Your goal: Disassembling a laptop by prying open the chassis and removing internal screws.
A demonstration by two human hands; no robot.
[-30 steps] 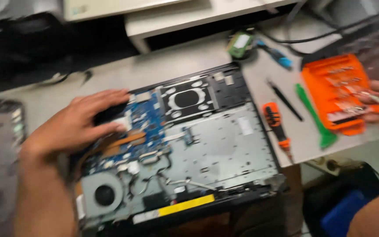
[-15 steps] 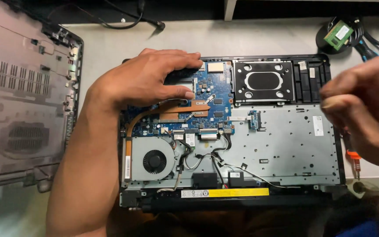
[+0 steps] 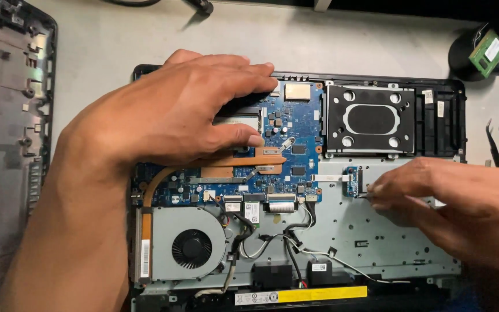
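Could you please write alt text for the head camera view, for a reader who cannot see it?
An opened laptop lies on a pale table, its blue circuit board and cooling fan exposed. The left hand rests flat on the board's upper left, while the right hand pinches at a small daughterboard. The removed bottom cover lies at left.

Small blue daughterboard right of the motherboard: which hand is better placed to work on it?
Right. The right hand has its fingertips already at the small blue daughterboard. The left hand lies flat across the motherboard, farther away, apparently steadying the laptop chassis.
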